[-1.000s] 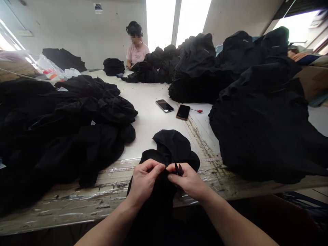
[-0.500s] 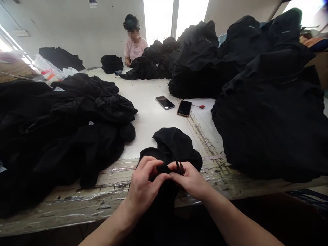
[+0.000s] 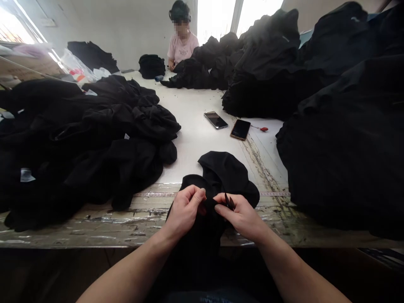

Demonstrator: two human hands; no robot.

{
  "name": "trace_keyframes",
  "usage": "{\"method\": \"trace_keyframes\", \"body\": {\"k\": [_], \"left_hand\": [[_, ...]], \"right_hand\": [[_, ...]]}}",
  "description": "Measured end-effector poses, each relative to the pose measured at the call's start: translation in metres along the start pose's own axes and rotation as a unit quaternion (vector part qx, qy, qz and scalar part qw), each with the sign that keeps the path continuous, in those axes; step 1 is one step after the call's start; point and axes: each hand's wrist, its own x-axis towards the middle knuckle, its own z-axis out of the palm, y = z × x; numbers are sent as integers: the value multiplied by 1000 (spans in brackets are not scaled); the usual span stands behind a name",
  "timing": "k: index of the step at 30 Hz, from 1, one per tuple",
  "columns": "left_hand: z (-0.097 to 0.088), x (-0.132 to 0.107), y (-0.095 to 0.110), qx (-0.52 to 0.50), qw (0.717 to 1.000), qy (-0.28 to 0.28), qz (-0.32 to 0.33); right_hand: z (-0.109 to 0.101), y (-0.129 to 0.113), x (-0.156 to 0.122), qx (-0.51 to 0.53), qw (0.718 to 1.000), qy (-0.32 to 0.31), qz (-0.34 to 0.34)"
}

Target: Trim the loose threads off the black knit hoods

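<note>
Looking down, we see a soft black garment (image 3: 225,168) bunched at the near edge of the table (image 3: 193,141), between a messy pile of black clothes (image 3: 126,155) on the left and a tall stack of black clothes (image 3: 344,168) on the right. Our left hand (image 3: 186,206) is over the cloth, thumb and first finger pinched together; we cannot tell what is between them. Our right hand (image 3: 242,214) holds small dark snips (image 3: 229,202) with the blades poking up, its thumb and first finger close together at the cloth. We think the garment is light, floppy and not slippery. It should not break, but the snips could nick it, so a small pinch by a fold or edge seems best.
</note>
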Motion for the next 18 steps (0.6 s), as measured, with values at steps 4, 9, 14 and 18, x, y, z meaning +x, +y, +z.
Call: {"method": "trace_keyframes", "body": {"k": [4,9,14,18], "left_hand": [[3,0,-5,-76,997,-14,-16],[0,-1,-7,-97,994,-33,-30],[-3,0,-9,-4,993,-113,-15],[4,0,-9,26,998,-49,-16]], "right_hand": [[1,0,-1,-9,1000,8,0],[0,1,-1,-22,1000,17,-2],[-4,3,-1,0,999,44,6],[-3,1,-6,-137,970,179,-96]]}}
